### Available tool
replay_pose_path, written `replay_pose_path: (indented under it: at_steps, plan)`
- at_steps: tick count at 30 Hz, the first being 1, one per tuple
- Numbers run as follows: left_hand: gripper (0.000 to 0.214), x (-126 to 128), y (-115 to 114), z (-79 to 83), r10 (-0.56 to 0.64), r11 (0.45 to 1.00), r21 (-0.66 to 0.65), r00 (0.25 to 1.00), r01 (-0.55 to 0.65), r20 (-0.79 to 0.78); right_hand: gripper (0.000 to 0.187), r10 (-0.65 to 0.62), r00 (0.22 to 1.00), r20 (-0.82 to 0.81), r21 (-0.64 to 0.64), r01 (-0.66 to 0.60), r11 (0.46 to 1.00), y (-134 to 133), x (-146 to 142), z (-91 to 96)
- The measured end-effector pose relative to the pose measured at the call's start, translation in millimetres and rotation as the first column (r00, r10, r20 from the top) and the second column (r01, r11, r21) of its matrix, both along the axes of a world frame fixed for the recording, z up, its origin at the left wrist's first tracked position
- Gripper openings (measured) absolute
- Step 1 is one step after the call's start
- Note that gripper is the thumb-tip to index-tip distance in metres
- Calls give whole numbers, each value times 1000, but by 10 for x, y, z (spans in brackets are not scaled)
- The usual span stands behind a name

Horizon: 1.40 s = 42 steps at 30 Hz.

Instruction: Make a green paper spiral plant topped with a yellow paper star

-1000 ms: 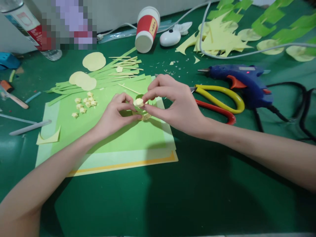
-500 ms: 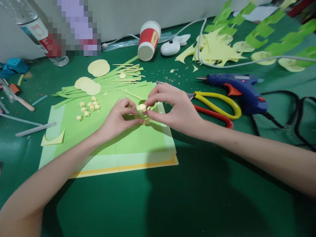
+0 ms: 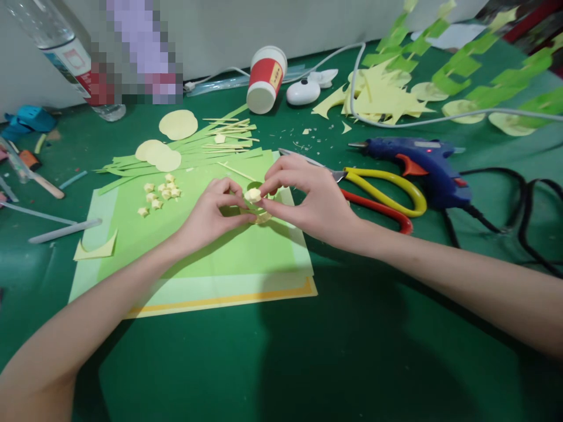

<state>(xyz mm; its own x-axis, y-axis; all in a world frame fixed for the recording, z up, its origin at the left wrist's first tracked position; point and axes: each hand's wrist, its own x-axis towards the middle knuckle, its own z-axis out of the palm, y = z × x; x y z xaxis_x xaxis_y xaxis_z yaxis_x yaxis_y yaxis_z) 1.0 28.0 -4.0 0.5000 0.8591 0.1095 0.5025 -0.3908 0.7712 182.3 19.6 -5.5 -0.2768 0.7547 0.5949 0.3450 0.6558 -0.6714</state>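
My right hand [image 3: 310, 196] pinches a pale yellow folded paper star [image 3: 253, 195] between thumb and fingertips. Just below the star is a curled green paper strip, with a yellow paper disc [image 3: 264, 218] under it. My left hand [image 3: 215, 208] closes its thumb and fingers on the left side of this green paper piece; the fingers hide much of it. Both hands are over stacked light green paper sheets [image 3: 185, 252]. Several small folded paper stars [image 3: 165, 191] lie in a group left of my left hand.
Scissors [image 3: 385, 181] with yellow and red handles and a blue glue gun [image 3: 422, 158] lie to the right. Behind are paper strips [image 3: 193, 143], yellow discs [image 3: 178, 125], a paper cup [image 3: 267, 79], yellow scraps [image 3: 382, 97] and finished green paper stalks [image 3: 510, 82]. A bottle [image 3: 65, 58] stands back left.
The camera view has shifted slightly. Both hands stay at the same spot, with the star still held against the top of the green paper piece.
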Motion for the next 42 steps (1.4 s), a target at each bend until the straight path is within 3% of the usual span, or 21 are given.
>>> replay_pose_path:
  at_steps: [28, 35, 42]
  plan:
    - [6, 1, -3, -22, -5, 1000, -4, 1000, 5, 29, 8, 0, 1000, 8, 1, 0, 1000, -5, 6, 6]
    - [7, 3, -8, -18, -17, 1000, 9, 999, 17, 46, 5, 38, 999, -3, -60, -38, 997, -32, 6, 28]
    - [7, 2, -9, -20, -7, 1000, 17, 998, 5, 69, 2, 13, 1000, 5, -15, -13, 1000, -29, 6, 48]
